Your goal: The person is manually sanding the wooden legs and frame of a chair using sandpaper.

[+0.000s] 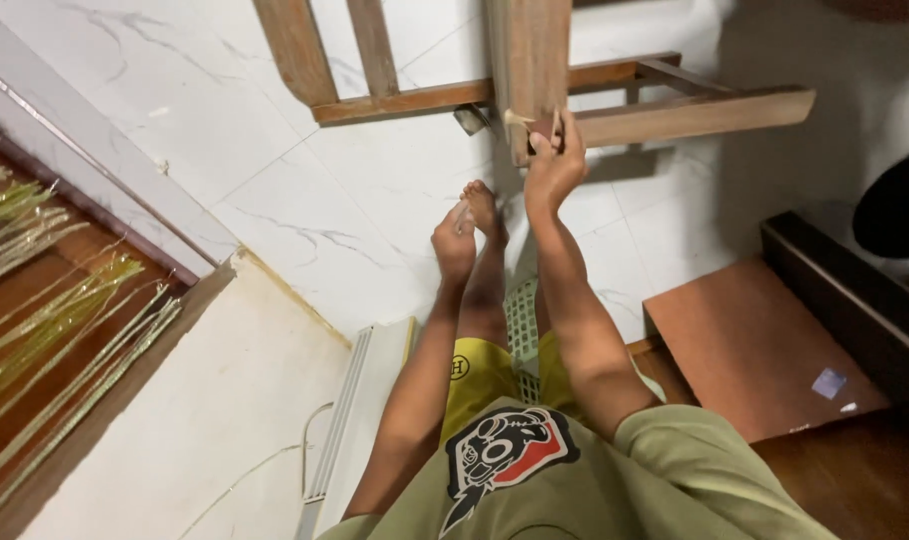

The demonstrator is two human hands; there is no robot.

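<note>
An unfinished wooden chair frame [674, 112] lies on the white tiled floor ahead of me. My right hand [554, 168] reaches out to its thick upright post [529, 60] and pinches a small brown piece of sandpaper [544, 127] against the post's lower end. My left hand [454, 243] hangs lower, curled, right beside my bare foot [484, 203]. A thin pale sliver shows at its fingers, but its grip is hidden from this angle. My yellow shorts [474, 375] and olive shirt [674, 480] fill the bottom of the view.
A green perforated plastic seat [521, 330] is under my legs. A reddish-brown wooden board [764, 345] and a dark wooden beam [854, 300] lie at the right. A white slatted panel [359, 420] and golden strips on brown wood [54, 320] sit at the left.
</note>
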